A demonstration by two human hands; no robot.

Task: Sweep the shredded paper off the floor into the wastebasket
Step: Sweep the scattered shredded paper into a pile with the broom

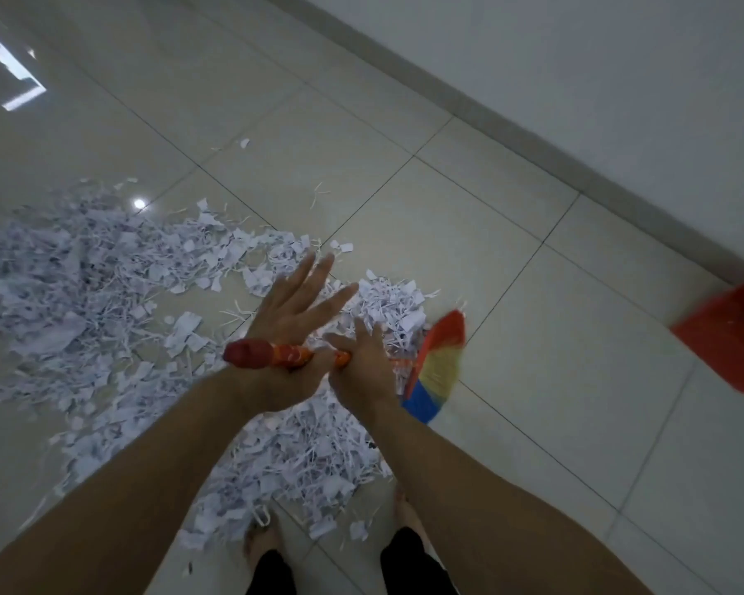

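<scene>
Bare feet (pixel 262 547) stand at the near edge of the tiled floor (pixel 469 234), dark trouser hems just above them, with scraps of paper lying against the toes. Both forearms reach forward over the mess. Shredded paper (pixel 82 289) covers the tiles in a broad, loose drift, thickest to the person's left and running on under the hands and back toward the feet; a few stray strips lie apart farther out.

Left hand (pixel 295 311): fingers straight and spread, the heel of the hand and wrist resting against the orange broom handle (pixel 276 355) near its red end cap, not curled round it. Right hand (pixel 361 371): lies over the handle just beside the left; it is seen from the back, thumb raised, and whether the fingers are wrapped round the handle cannot be told.

Broom head (pixel 437 367), red, yellow and blue bristles, is blurred and sits at the right edge of the paper pile, touching it.

Red wastebasket (pixel 731 337), also blurred, stands well apart to the right, near the grey skirting board (pixel 490 118) at the foot of the white wall (pixel 619 58).
</scene>
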